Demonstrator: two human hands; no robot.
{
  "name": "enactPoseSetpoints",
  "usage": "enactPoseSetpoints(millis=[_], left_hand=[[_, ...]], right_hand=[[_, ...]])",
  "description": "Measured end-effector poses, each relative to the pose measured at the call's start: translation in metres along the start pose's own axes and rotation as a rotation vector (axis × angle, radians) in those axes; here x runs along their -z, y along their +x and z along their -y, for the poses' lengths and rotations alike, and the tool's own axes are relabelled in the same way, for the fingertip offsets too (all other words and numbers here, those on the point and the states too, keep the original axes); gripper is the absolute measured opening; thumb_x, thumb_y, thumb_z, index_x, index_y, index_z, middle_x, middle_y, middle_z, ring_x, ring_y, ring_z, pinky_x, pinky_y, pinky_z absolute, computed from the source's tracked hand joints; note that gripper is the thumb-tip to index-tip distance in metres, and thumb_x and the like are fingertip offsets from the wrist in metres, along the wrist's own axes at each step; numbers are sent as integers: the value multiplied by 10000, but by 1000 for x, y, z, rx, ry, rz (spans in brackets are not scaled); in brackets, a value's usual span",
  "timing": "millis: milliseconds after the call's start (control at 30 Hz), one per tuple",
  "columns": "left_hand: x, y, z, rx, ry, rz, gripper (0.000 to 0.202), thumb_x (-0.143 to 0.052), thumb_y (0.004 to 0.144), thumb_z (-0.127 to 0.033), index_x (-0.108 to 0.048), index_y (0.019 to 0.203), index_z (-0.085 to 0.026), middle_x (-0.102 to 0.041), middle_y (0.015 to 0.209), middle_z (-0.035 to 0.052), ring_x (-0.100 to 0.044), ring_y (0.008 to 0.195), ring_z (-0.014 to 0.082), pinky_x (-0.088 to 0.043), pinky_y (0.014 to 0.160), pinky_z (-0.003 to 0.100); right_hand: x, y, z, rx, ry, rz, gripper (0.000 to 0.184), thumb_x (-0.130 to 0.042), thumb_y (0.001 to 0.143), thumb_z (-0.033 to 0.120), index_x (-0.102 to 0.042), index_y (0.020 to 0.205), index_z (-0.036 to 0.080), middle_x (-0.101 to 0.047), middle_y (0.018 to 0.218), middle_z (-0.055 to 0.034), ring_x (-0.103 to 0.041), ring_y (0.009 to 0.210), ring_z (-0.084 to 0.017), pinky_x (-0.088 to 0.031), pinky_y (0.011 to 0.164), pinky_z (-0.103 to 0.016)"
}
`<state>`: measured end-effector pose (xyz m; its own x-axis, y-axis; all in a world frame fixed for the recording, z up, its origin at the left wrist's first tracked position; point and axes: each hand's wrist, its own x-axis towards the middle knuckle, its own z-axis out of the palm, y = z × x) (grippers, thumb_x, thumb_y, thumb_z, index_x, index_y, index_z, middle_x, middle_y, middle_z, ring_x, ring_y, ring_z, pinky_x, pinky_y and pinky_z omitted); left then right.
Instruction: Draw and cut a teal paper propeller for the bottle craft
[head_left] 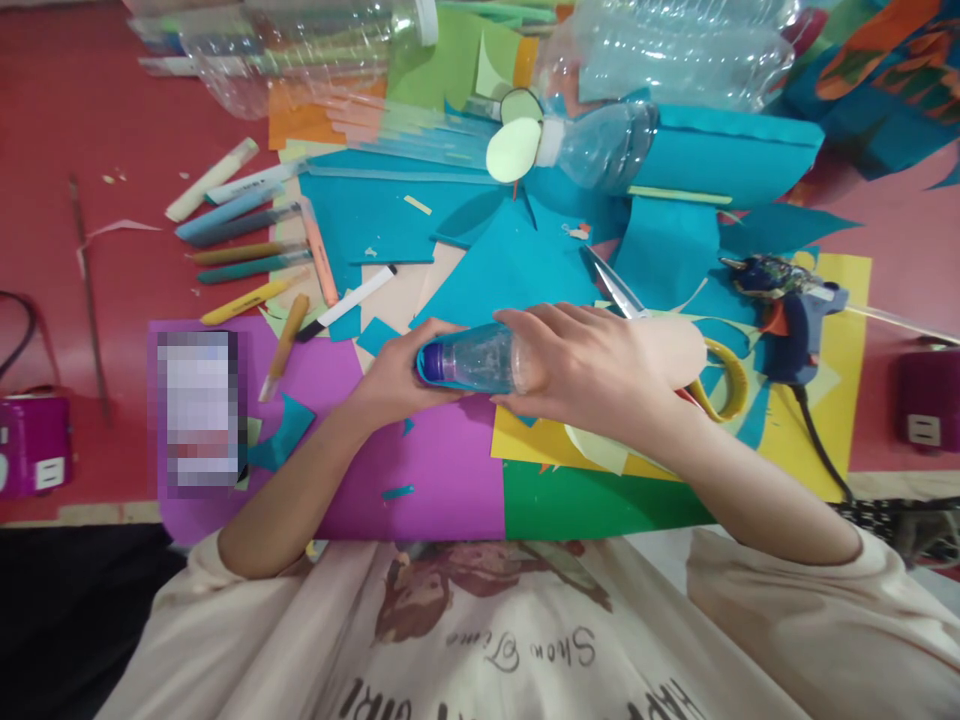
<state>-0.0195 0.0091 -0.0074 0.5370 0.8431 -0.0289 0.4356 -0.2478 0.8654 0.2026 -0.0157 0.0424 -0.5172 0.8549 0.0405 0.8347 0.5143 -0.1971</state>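
A small clear plastic bottle [484, 358] with a blue cap [433, 362] lies sideways between my hands, cap to the left. My left hand [394, 375] curls around the cap end, where a blue edge, seemingly paper, shows around the cap. My right hand [581, 360] wraps over the bottle's body from above. Pale peach paper [679, 350] covers the bottle's right end, partly hidden by that hand. Just behind the right hand, scissors [616, 282] lie with blades up-left and a yellow handle [739, 380] beside the peach end.
A glue gun [795, 325] with a cord rests on yellow paper [847, 400] at right. Markers [247, 250] and a phone [199, 408] lie left. Blue sheets [495, 270] spread ahead. Behind them, a paper-trimmed bottle [607, 145] and large clear bottles [300, 50] stand in the way.
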Motion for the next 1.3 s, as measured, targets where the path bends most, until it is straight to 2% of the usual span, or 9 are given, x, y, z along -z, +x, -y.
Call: enactPoseSetpoints(millis=[100, 200, 467, 667, 933, 1033, 1167, 1233, 1300], left_hand=[[1, 0, -1, 6, 8, 4, 506, -735, 702, -532, -594, 1076, -223, -711, 1049, 15, -682, 950, 206, -537, 785, 274], [1, 1, -1, -3, 5, 19, 501, -733, 719, -515, -591, 1089, -209, -707, 1047, 31, -681, 949, 200, -531, 785, 281], [1, 2, 4, 9, -20, 27, 517, -762, 676, -534, -605, 1069, -239, -712, 1027, 22, -678, 926, 215, -537, 762, 310], [2, 2, 1, 14, -7, 38, 463, -743, 708, -454, -598, 1080, -220, -710, 1034, 26, -682, 939, 201, -528, 772, 284], [0, 1, 4, 4, -22, 15, 476, -769, 685, -433, -611, 1082, -223, -719, 1030, 30, -691, 938, 215, -525, 766, 287], [-1, 1, 6, -6, -22, 2, 484, -774, 679, -437, -612, 1084, -227, -715, 1039, 45, -689, 947, 231, -526, 770, 308], [-1, 1, 6, -10, -14, -2, 498, -758, 687, -497, -609, 1074, -221, -713, 1034, 55, -689, 940, 242, -532, 762, 326], [-1, 1, 5, -21, -15, -1, 496, -753, 692, -510, -606, 1069, -224, -712, 1037, 52, -689, 940, 238, -535, 769, 331], [-1, 1, 4, -29, -17, 5, 481, -753, 699, -492, -599, 1076, -237, -710, 1058, 47, -686, 962, 236, -539, 796, 338]], right_hand=[[0, 0, 0, -7, -2, 12, 478, -673, 761, 521, -651, 1057, 147, -700, 859, -112, -592, 716, -224, -291, 575, -301], [0, 1, 1, -14, -6, 17, 460, -680, 751, 522, -649, 1015, 147, -690, 832, -103, -580, 698, -216, -272, 571, -295], [-1, 3, 4, -23, -15, 19, 432, -711, 731, 472, -641, 991, 135, -692, 843, -114, -595, 723, -237, -282, 574, -306], [-2, 2, 4, -23, 2, 18, 404, -685, 761, 484, -640, 968, 139, -687, 836, -117, -598, 747, -249, -314, 605, -316], [-1, 3, 5, -13, -32, 42, 434, -696, 747, 467, -655, 1012, 125, -699, 842, -121, -609, 745, -256, -336, 607, -319], [-2, 2, 4, -10, -12, 14, 571, -690, 764, 454, -605, 1203, 99, -718, 924, -137, -625, 803, -265, -375, 637, -325], [-3, 0, 2, -21, 20, 9, 746, -660, 798, 458, -441, 1418, 107, -725, 963, -121, -629, 837, -253, -395, 654, -320], [-3, 0, 2, -23, 23, 17, 707, -661, 795, 469, -484, 1386, 122, -721, 956, -118, -628, 830, -254, -394, 648, -321], [-3, 0, 1, -3, 28, 22, 592, -670, 789, 478, -589, 1263, 132, -714, 980, -132, -629, 836, -264, -397, 657, -329]])
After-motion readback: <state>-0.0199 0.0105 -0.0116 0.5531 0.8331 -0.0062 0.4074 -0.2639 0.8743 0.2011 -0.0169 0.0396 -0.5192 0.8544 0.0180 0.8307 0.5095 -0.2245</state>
